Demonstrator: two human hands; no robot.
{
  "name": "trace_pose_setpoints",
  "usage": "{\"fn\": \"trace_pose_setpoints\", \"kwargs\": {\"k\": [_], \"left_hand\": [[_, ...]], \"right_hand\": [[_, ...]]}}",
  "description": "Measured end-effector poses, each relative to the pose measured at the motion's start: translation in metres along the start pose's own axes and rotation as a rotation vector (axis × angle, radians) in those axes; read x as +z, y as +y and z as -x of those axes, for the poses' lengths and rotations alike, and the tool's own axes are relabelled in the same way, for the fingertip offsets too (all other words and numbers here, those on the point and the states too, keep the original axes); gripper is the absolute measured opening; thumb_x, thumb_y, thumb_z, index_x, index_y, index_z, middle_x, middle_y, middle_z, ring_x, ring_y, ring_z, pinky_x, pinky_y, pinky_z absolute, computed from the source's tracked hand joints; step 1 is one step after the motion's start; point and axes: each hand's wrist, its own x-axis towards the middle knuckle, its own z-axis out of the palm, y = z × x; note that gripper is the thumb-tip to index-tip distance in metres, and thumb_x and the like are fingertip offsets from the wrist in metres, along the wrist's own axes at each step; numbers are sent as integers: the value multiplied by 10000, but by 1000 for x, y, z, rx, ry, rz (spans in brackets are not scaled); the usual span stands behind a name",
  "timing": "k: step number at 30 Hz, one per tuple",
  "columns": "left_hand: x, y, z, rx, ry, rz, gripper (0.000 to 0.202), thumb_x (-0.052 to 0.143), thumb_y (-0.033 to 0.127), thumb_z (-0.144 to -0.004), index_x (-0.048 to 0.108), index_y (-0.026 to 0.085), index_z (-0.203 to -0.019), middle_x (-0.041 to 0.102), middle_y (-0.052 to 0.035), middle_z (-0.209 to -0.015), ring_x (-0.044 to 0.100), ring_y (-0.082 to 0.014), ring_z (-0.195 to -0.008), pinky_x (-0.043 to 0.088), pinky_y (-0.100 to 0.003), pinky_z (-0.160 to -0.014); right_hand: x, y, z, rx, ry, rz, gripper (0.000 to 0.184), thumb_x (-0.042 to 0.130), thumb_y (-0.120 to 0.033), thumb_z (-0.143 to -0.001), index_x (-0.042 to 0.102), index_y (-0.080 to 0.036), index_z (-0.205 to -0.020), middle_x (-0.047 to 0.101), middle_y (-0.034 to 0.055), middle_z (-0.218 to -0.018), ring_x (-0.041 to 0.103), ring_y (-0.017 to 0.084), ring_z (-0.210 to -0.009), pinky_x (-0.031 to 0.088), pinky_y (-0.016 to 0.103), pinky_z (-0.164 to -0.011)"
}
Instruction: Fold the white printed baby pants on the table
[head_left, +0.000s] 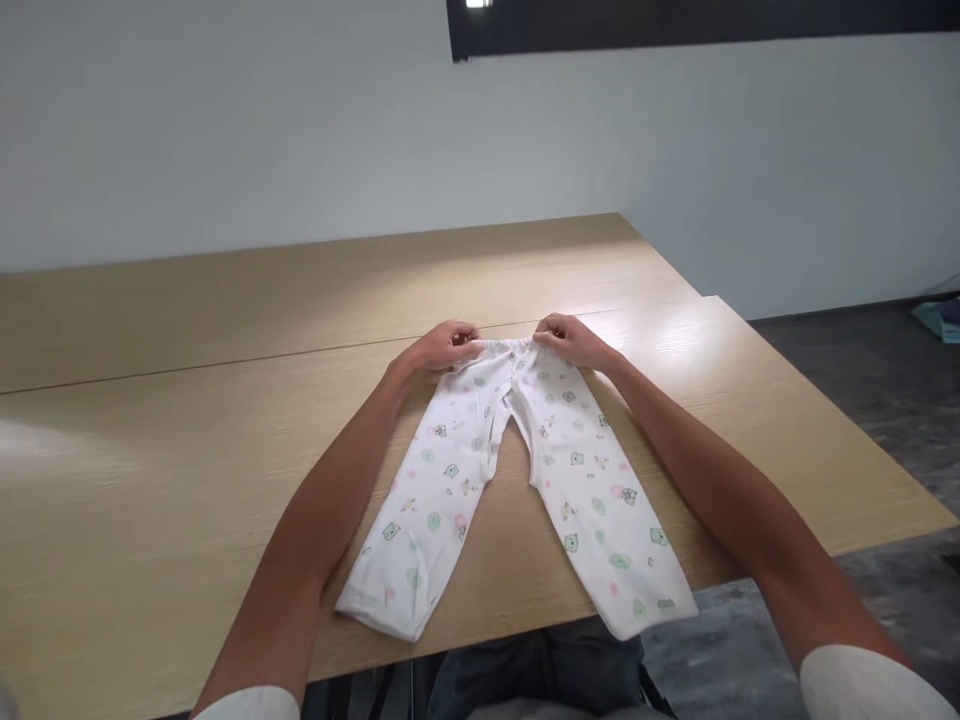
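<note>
A small pair of white pants [570,450], printed with green and pink animal figures, lies spread on the wooden table with its legs towards me. Its gathered waistband is at the far end. My left hand [444,346] grips the left corner of that waistband, fingers curled and closed. At the opposite corner, my right hand [571,340] pinches the band in the same way. Both leg cuffs reach the table's near edge, and the right one hangs slightly over it. The fingertips are partly hidden behind the cloth.
The light wooden table [187,480] has a seam running across it and ends at a right edge. Behind it stands a pale wall [300,130] with a dark panel [675,25] at the top. A blue-green item [941,320] lies on the dark floor [847,370] at right.
</note>
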Motion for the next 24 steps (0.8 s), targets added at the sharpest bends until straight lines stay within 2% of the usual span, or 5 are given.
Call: {"fn": "trace_pose_setpoints", "kwargs": {"k": [4,9,15,19,24], "left_hand": [[-6,3,7,-34,-25,167,394,600,526,-826,529,158,-708,478,-24,-745,428,-113,-617,342,-233,-554],[-12,8,10,-75,-5,265,405,595,514,-844,462,172,-671,386,1,-660,352,-104,-564,287,-245,-521],[-9,12,9,-148,178,10,455,723,454,-765,398,173,-614,351,25,-608,297,-90,-546,210,-247,-522],[-5,7,6,-218,247,-60,348,779,405,-725,526,166,-726,479,13,-673,375,-99,-580,268,-226,-537],[-7,-10,4,-199,228,60,377,763,378,-721,590,193,-1001,513,24,-700,432,-111,-576,334,-209,-526]], "right_hand": [[-4,-8,3,97,-40,-95,251,544,-377,-959,608,-171,-831,491,-4,-674,375,114,-553,274,264,-506],[-6,-17,3,145,-30,8,270,554,-336,-966,565,-172,-751,512,3,-677,426,123,-579,308,275,-544],[2,-20,0,96,65,238,319,579,-269,-946,501,-175,-651,519,6,-646,420,131,-595,309,286,-568],[9,-16,-2,85,127,228,233,602,-221,-920,562,-168,-697,559,7,-663,438,131,-600,322,281,-569],[16,-9,-2,107,231,167,153,701,-244,-870,639,-161,-757,572,-2,-647,458,130,-589,352,275,-569]]}}
